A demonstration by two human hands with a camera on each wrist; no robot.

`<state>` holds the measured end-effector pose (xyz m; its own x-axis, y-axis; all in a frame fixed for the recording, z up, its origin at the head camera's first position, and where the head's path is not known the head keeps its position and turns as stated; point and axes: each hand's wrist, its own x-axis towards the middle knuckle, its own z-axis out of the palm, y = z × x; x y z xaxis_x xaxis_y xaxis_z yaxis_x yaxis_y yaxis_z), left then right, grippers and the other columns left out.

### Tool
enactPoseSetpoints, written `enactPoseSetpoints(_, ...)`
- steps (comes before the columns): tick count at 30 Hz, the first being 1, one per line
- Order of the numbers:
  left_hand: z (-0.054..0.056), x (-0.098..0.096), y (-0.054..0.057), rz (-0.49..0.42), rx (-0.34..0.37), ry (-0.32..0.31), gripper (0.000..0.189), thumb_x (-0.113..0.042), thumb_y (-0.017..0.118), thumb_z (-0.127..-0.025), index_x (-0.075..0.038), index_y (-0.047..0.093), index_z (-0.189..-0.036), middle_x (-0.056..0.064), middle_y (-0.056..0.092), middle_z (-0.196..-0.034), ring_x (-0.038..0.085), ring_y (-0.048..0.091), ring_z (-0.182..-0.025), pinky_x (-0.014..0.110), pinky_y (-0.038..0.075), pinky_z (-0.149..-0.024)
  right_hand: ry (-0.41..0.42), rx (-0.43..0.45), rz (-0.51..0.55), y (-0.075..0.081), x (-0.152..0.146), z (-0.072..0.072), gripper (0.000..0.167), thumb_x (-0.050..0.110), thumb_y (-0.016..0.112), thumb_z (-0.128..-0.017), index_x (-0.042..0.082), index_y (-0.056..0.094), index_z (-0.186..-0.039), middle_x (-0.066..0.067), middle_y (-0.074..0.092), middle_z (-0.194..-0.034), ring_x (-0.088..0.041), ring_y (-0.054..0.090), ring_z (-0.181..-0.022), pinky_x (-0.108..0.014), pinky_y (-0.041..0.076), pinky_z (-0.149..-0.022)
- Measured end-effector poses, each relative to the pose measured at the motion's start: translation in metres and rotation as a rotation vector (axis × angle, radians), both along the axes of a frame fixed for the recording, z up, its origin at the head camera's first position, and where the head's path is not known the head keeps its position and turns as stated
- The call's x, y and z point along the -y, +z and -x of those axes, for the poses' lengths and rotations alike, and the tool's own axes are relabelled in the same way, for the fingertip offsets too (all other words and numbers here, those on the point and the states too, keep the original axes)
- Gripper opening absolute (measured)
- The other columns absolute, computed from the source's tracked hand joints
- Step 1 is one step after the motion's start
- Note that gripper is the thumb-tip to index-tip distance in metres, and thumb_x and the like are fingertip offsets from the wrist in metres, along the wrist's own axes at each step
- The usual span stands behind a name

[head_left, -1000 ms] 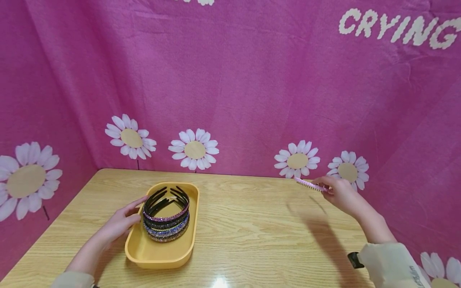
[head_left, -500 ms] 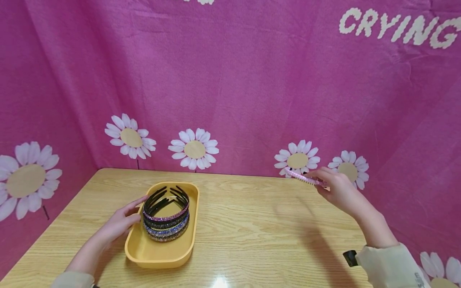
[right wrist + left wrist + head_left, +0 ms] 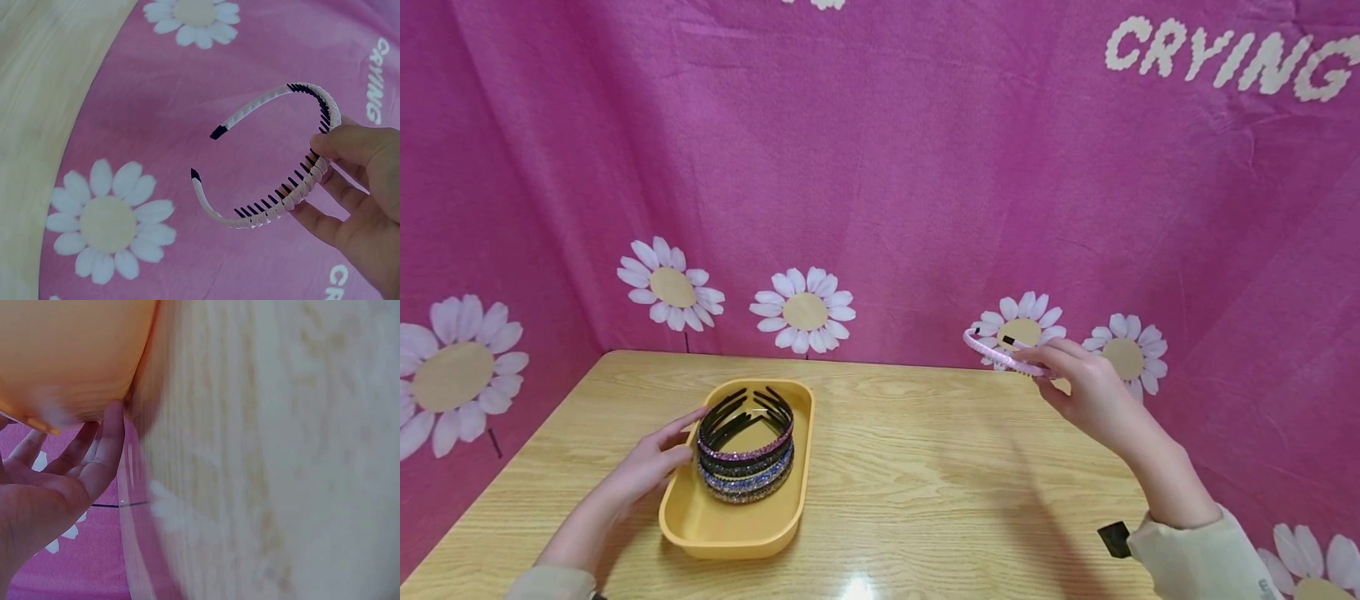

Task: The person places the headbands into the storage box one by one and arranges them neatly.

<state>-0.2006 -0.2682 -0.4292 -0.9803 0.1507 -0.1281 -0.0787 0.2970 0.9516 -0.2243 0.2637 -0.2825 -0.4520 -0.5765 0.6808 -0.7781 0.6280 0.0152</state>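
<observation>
In the head view a yellow tray stands on the table, holding a stack of several glittery headbands with dark tips. My left hand touches the tray's left side; the left wrist view has its loosely extended fingers against the outer wall. Above the table at the right, my right hand pinches a pink headband by its middle. Black teeth line the inside of this headband in the right wrist view, and its two black tips point away from the hand.
A wooden table lies under the hands. Behind it and at both sides hangs a pink cloth with printed daisies and white letters. The cloth meets the table's back edge.
My right hand has moved left and slightly up with the pink headband, which has turned so its tips and loop show more. The left hand and tray have stayed put.
</observation>
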Motion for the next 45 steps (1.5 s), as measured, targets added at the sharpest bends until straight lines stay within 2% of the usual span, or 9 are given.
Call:
enactPoseSetpoints(6, 0.000, 0.000, 0.001, 0.003, -0.001, 0.002, 0.069, -0.003, 0.046, -0.086, -0.011, 0.022, -0.150, 0.036, 0.030, -0.142, 0.018, 0.057, -0.103, 0.031, 0.055, -0.080, 0.007, -0.007, -0.004, 0.006, 0.014, -0.006, 0.055, -0.018, 0.074, -0.058, 0.009, 0.067, -0.105, 0.000, 0.064, -0.095, -0.013, 0.059, -0.075, -0.016, 0.050, -0.070)
enactPoseSetpoints(9, 0.001, 0.000, 0.001, 0.020, -0.007, 0.006, 0.070, -0.004, 0.048, -0.085, -0.012, 0.024, -0.150, 0.036, 0.032, -0.141, 0.008, 0.056, -0.075, 0.026, 0.054, -0.064, 0.031, -0.020, 0.011, 0.007, 0.021, -0.009, 0.056, -0.018, 0.073, -0.060, 0.010, 0.067, -0.107, 0.000, 0.064, -0.096, -0.012, 0.059, -0.075, -0.018, 0.049, -0.069)
enactPoseSetpoints(12, 0.001, 0.001, 0.000, 0.022, -0.016, 0.002, 0.071, -0.003, 0.049, -0.085, -0.013, 0.023, -0.151, 0.037, 0.033, -0.140, 0.004, 0.054, -0.069, 0.025, 0.052, -0.060, 0.069, -0.029, 0.039, 0.006, 0.029, -0.010, 0.050, -0.016, 0.071, -0.064, 0.009, 0.067, -0.107, -0.001, 0.064, -0.096, -0.012, 0.058, -0.079, -0.015, 0.047, -0.072)
enactPoseSetpoints(17, 0.001, 0.001, -0.002, 0.015, -0.018, 0.000, 0.072, -0.002, 0.048, -0.085, -0.012, 0.022, -0.151, 0.037, 0.032, -0.140, 0.011, 0.059, -0.083, 0.028, 0.055, -0.068, 0.143, -0.051, 0.070, 0.005, 0.043, -0.010, 0.045, -0.014, 0.067, -0.068, 0.005, 0.067, -0.108, -0.005, 0.064, -0.099, -0.017, 0.058, -0.089, -0.010, 0.045, -0.082)
enactPoseSetpoints(22, 0.001, 0.001, -0.003, 0.014, -0.027, 0.002, 0.072, -0.002, 0.048, -0.084, -0.012, 0.023, -0.151, 0.038, 0.033, -0.140, 0.008, 0.056, -0.071, 0.027, 0.054, -0.061, 0.191, -0.107, 0.093, 0.004, 0.055, -0.011, 0.042, -0.010, 0.064, -0.071, 0.005, 0.067, -0.110, -0.006, 0.064, -0.101, -0.021, 0.059, -0.092, -0.013, 0.046, -0.087)
enactPoseSetpoints(29, 0.001, 0.001, -0.002, 0.017, -0.007, 0.001, 0.070, -0.004, 0.048, -0.086, -0.013, 0.022, -0.151, 0.036, 0.031, -0.142, 0.016, 0.060, -0.091, 0.031, 0.056, -0.073, 0.253, -0.160, 0.125, 0.004, 0.073, -0.010, 0.038, -0.008, 0.063, -0.074, 0.004, 0.068, -0.110, -0.005, 0.065, -0.100, -0.017, 0.059, -0.089, -0.017, 0.048, -0.080)
enactPoseSetpoints(33, 0.001, 0.001, -0.002, 0.031, -0.020, 0.007, 0.070, -0.003, 0.048, -0.086, -0.012, 0.023, -0.150, 0.037, 0.033, -0.140, 0.017, 0.060, -0.088, 0.029, 0.055, -0.070, 0.283, -0.161, 0.135, 0.003, 0.084, -0.011, 0.033, -0.005, 0.059, -0.079, 0.004, 0.068, -0.110, -0.004, 0.065, -0.099, -0.017, 0.059, -0.089, -0.018, 0.048, -0.079)
enactPoseSetpoints(36, 0.001, 0.000, -0.002, 0.025, -0.026, 0.004, 0.070, -0.002, 0.048, -0.086, -0.011, 0.023, -0.150, 0.037, 0.032, -0.140, 0.023, 0.058, -0.103, 0.031, 0.055, -0.078, 0.299, -0.176, 0.136, 0.003, 0.092, -0.010, 0.029, -0.002, 0.056, -0.084, 0.004, 0.069, -0.109, -0.004, 0.066, -0.097, -0.017, 0.060, -0.088, -0.020, 0.049, -0.079)
enactPoseSetpoints(45, 0.000, 0.000, -0.003, -0.006, -0.011, 0.008, 0.072, -0.001, 0.047, -0.085, -0.012, 0.021, -0.151, 0.037, 0.031, -0.140, 0.028, 0.058, -0.105, 0.036, 0.056, -0.080, 0.337, -0.214, 0.152, 0.001, 0.113, -0.009, 0.025, 0.004, 0.051, -0.092, 0.005, 0.069, -0.108, -0.002, 0.067, -0.094, -0.016, 0.061, -0.087, -0.023, 0.051, -0.075)
